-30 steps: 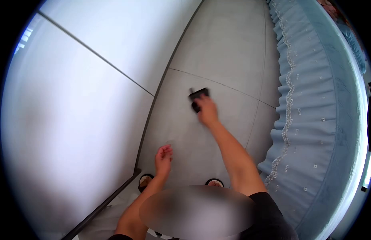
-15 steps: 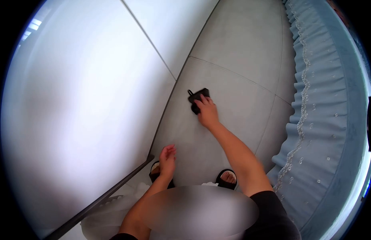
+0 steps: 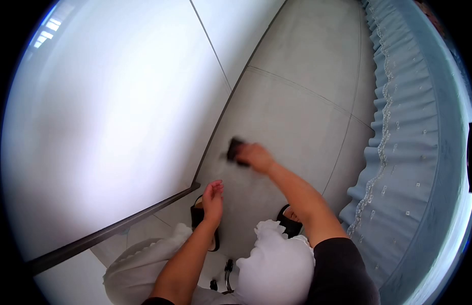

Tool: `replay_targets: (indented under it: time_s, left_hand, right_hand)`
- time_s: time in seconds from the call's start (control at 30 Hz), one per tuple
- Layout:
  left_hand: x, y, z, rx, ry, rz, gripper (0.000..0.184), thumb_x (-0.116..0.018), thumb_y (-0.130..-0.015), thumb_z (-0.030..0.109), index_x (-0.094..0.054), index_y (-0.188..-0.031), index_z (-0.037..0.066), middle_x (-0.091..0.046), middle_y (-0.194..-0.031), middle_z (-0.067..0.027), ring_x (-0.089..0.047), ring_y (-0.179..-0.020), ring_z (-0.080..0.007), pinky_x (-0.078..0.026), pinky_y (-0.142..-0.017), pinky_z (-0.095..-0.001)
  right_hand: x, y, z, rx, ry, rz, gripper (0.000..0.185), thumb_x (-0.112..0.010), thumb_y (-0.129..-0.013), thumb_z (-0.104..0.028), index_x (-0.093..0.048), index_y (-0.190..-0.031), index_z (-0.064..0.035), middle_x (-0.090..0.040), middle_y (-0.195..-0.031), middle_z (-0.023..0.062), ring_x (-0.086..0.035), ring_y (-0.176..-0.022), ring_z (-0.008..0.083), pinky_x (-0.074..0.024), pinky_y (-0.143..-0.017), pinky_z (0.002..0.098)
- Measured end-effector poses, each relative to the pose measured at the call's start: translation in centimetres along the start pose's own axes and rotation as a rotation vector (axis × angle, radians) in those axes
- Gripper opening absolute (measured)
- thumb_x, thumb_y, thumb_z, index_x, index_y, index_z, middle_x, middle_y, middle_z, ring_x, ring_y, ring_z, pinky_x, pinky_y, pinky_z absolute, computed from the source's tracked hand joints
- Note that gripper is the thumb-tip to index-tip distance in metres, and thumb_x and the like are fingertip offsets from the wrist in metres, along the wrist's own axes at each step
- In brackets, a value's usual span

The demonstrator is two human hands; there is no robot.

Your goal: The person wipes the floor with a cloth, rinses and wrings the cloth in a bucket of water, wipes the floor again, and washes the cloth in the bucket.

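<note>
Pale grey tiles (image 3: pixel 302 117) covered the floor beneath and beyond the right hand (image 3: pixel 252 156), with thin joints crossing ahead of it. To that hand's left rose glossy white panels (image 3: pixel 114 132) with a dark edge (image 3: pixel 119 229); to its right hung a ruffled blue skirt (image 3: pixel 401 142) trimmed with pale beading.

The right hand was closed over a black thing (image 3: pixel 235 151), which lay at its fingertips, on the left side of the hand. Blur hid the thing's details and the exact placing of the fingers; whether it touched the tiles could not be told.

The left hand (image 3: pixel 212 199), nearer the body and to the left of the right one, was loosely half curled and empty. Just below it was one dark sandal (image 3: pixel 197 213); the other sandal (image 3: pixel 285 217) stood below and right of the right hand, near the forearm.
</note>
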State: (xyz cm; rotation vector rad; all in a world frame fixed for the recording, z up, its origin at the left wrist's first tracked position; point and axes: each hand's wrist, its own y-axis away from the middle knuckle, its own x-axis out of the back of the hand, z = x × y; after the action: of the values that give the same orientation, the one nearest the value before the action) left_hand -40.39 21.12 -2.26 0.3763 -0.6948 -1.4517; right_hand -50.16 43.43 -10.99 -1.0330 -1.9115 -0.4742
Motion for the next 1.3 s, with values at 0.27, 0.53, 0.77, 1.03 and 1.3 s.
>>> replay_targets:
  time_s: [0.27, 0.53, 0.77, 1.03, 1.3]
  left_hand:
    - [1.7, -0.8, -1.3, 0.006, 0.031, 0.052, 0.022, -0.046, -0.093, 0.002, -0.059, -0.109, 0.010, -0.059, -0.099, 0.0025, -0.054, -0.091, -0.0086, -0.043, -0.077, -0.0243]
    - [6.6, -2.8, -5.6, -0.016, -0.032, 0.016, 0.025, -0.047, -0.092, 0.008, -0.058, -0.113, 0.018, -0.058, -0.106, 0.0033, -0.052, -0.100, -0.0105, -0.042, -0.082, -0.0303]
    - [2.4, -2.2, -4.0, 0.043, -0.001, 0.004, 0.025, -0.048, -0.091, 0.002, -0.059, -0.111, 0.013, -0.059, -0.101, 0.0025, -0.054, -0.093, -0.0099, -0.044, -0.075, -0.0273]
    - [-4.3, -2.3, 0.1, -0.042, 0.009, -0.176, 0.024, -0.046, -0.093, 0.004, -0.058, -0.112, 0.013, -0.059, -0.102, 0.0032, -0.053, -0.093, -0.0077, -0.044, -0.075, -0.0250]
    - [-6.9, -2.8, 1.5, -0.054, -0.018, -0.160, 0.025, -0.047, -0.093, 0.005, -0.057, -0.114, 0.014, -0.059, -0.104, 0.0034, -0.053, -0.094, -0.0065, -0.043, -0.078, -0.0247]
  right_hand:
    - [-2.9, -6.3, -0.7, -0.449, 0.132, 0.152, 0.049, -0.060, -0.071, -0.004, -0.059, -0.119, -0.0139, -0.048, -0.135, 0.0158, -0.045, -0.120, 0.0354, -0.0412, -0.094, 0.0439]
    - [-6.6, -1.6, -10.5, 0.243, 0.158, -0.270, 0.032, -0.054, -0.082, -0.015, -0.061, -0.112, -0.0220, -0.049, -0.135, 0.0016, -0.046, -0.120, 0.0230, -0.0393, -0.095, 0.0369]
    - [4.1, 3.4, 1.2, -0.257, 0.321, -0.082, 0.034, -0.057, -0.079, -0.008, -0.062, -0.108, -0.0247, -0.053, -0.130, -0.0010, -0.049, -0.118, 0.0199, -0.0402, -0.093, 0.0366]
    - [-0.5, 9.2, -5.0, -0.036, 0.002, -0.088, 0.026, -0.052, -0.081, -0.012, -0.065, -0.103, -0.0180, -0.054, -0.130, 0.0036, -0.052, -0.118, 0.0238, -0.0434, -0.091, 0.0380]
    - [5.5, 5.9, 8.1, -0.341, 0.297, 0.286, 0.031, -0.057, -0.079, -0.011, -0.062, -0.107, -0.0214, -0.056, -0.125, 0.0026, -0.051, -0.116, 0.0241, -0.0418, -0.094, 0.0427]
